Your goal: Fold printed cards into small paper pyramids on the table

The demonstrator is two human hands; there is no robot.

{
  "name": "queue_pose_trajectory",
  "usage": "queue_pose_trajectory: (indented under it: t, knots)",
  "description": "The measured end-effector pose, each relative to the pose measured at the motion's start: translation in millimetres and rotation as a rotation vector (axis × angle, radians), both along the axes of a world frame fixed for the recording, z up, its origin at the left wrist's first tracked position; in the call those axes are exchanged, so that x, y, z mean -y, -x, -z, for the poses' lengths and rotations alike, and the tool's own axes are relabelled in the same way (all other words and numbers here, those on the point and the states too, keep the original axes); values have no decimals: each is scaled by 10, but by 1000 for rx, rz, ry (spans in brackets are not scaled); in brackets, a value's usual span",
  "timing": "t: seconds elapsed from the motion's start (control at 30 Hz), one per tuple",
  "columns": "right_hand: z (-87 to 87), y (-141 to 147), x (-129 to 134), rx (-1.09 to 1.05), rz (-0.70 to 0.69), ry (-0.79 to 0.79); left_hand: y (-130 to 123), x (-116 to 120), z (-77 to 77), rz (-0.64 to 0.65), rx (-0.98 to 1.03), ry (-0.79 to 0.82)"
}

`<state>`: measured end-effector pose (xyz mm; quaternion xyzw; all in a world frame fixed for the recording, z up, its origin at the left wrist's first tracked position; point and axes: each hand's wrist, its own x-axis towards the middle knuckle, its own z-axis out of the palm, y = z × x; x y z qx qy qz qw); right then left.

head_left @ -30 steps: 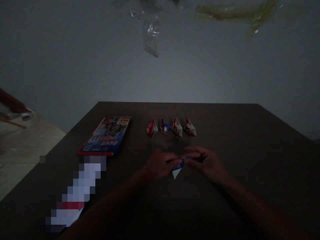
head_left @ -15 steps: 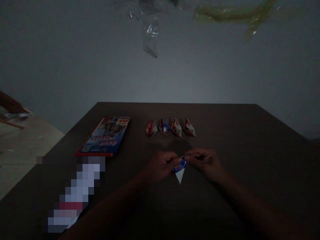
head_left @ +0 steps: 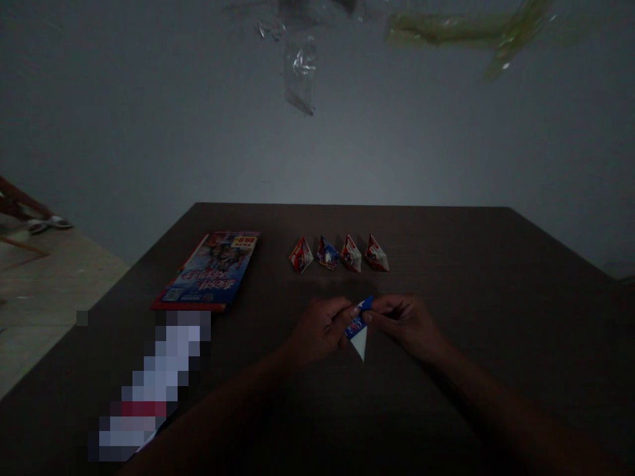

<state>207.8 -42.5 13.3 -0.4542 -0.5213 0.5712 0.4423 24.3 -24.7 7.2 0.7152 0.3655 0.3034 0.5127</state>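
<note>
Between my two hands is a small folded piece of blue and white paper (head_left: 359,345), its white pointed end hanging down toward me. My left hand (head_left: 321,328) is closed, pinching the paper's left edge between thumb and fingers. On the other side, my right hand (head_left: 404,324) pinches the upper right part of the same paper. Just beyond the hands, several folded paper pieces stand in a row: a red one (head_left: 301,255), a blue one (head_left: 327,253) and others in red and white (head_left: 376,254).
A stack of printed leaflets (head_left: 208,271) lies on the dark table (head_left: 461,264) at left. Nearer me is a blurred-out pale strip (head_left: 159,377). A wall with tape (head_left: 446,30) and clear plastic (head_left: 300,73) rises behind. A person's legs (head_left: 30,205) show at far left.
The folded paper has tilted between my fingers, and its blue top now shows above them. Its white tip has swung slightly right. The legs at far left have shifted.
</note>
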Motion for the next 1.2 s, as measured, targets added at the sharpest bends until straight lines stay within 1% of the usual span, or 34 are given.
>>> queue_pose_trajectory:
  t: [0.07,0.17,0.33,0.43,0.6,0.8,0.93,1.0,1.1,1.2]
  knots:
    - [7,3,1,-24,0,17,-9,6,5,-8,26,54]
    - [9,10,2,-37,-36,53,-16,11,15,-24,53,123]
    - [16,23,-1,-37,-40,44,-26,5,57,-52,64,184]
    - [29,32,-8,-66,-48,81,-32,-7,88,-82,51,209]
    - [47,48,-13,-61,-25,105,-42,-12,75,-115,70,191]
    - [58,65,-6,-81,-74,150,-50,-14,7,-165,87,151]
    - [76,73,-3,-111,-96,172,-44,-24,28,-190,77,140]
    - [80,72,1,-101,-116,170,-43,-24,38,-195,79,125]
    - [69,71,7,-74,-106,151,-46,-22,35,-196,97,109]
    - [48,75,11,-64,-141,155,-49,-27,31,-207,112,118]
